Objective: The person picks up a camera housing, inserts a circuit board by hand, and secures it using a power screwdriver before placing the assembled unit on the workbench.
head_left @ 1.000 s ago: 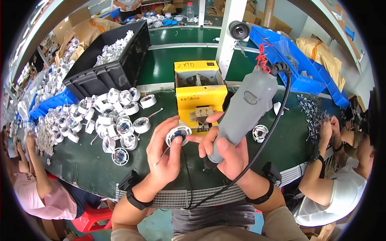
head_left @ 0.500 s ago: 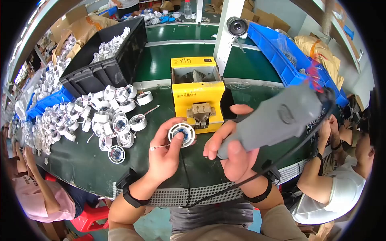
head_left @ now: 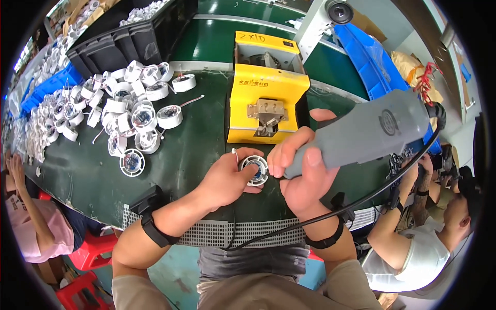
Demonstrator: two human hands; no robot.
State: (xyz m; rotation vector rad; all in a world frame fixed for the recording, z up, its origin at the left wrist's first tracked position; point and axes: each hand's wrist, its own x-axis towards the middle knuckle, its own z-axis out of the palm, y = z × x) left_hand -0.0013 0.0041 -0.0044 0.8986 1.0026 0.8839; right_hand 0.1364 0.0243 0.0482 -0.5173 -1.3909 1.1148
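My left hand (head_left: pixel 223 179) grips a white round plastic housing (head_left: pixel 264 166) with a blue circuit board inside, its thumb over the board and a short white wire with a small plug sticking up beside the fingers. Low over the green tabletop, the housing lies just left of my right hand (head_left: pixel 309 173). That hand is wrapped round a thick grey electric screwdriver (head_left: pixel 356 133), held slanting, its black cable (head_left: pixel 361 202) looping down past my wrist. The screwdriver's bit is hidden by my fingers; whether it touches the housing I cannot tell.
Beyond my hands stands a yellow machine (head_left: pixel 266 90) with a metal feed block. Many white housings (head_left: pixel 142 116) are heaped at left, below a black crate (head_left: pixel 119 49). A blue bin (head_left: pixel 361 57) is at right. People sit at left (head_left: pixel 44 222) and right (head_left: pixel 405 253).
My left hand has carried the housing rightward, close to my right hand and the screwdriver. The view has tilted down, so the machine and heap appear higher.
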